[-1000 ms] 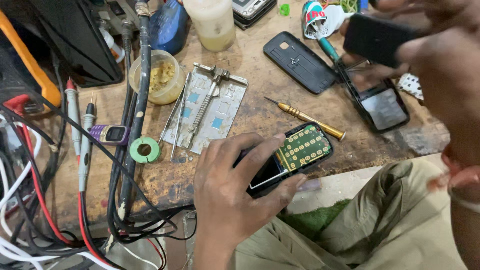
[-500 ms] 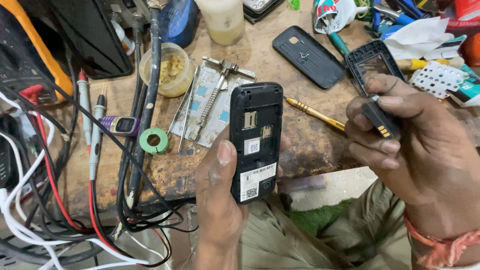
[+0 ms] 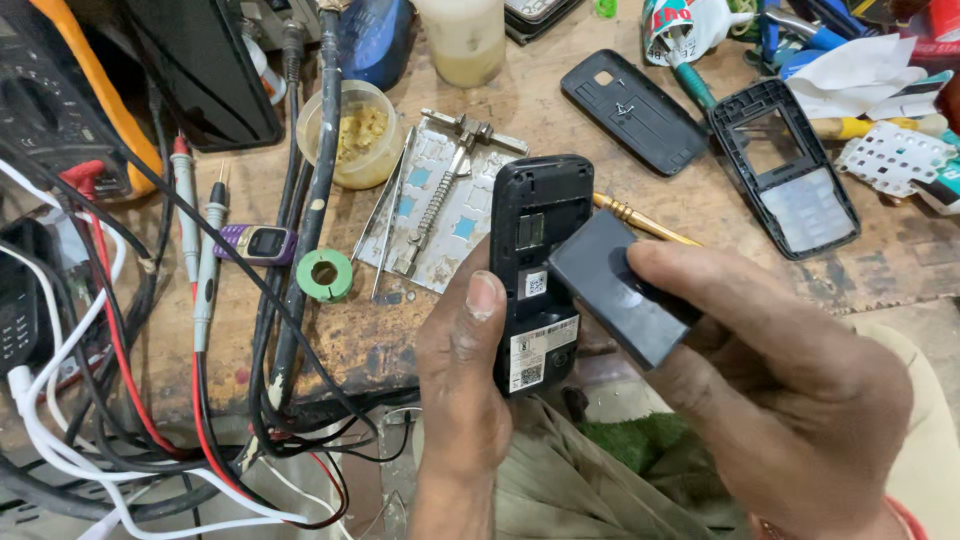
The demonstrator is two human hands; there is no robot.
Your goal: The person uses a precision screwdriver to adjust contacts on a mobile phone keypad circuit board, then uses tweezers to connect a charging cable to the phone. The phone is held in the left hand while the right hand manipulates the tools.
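Battery (image 3: pixel 615 290) pinched in the right hand (image 3: pixel 780 400) hovers tilted over the open back of the phone (image 3: pixel 535 270) gripped by the left hand (image 3: pixel 465 385); I'd match contacts first, then press flat.

left hand (image 3: pixel 465 385) gripping, thumb up, right hand (image 3: pixel 780 385) pinching

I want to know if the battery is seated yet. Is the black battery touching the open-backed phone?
Cannot tell. In the head view the battery, held by the right hand, overlaps the phone in the left hand, hiding any contact or gap.
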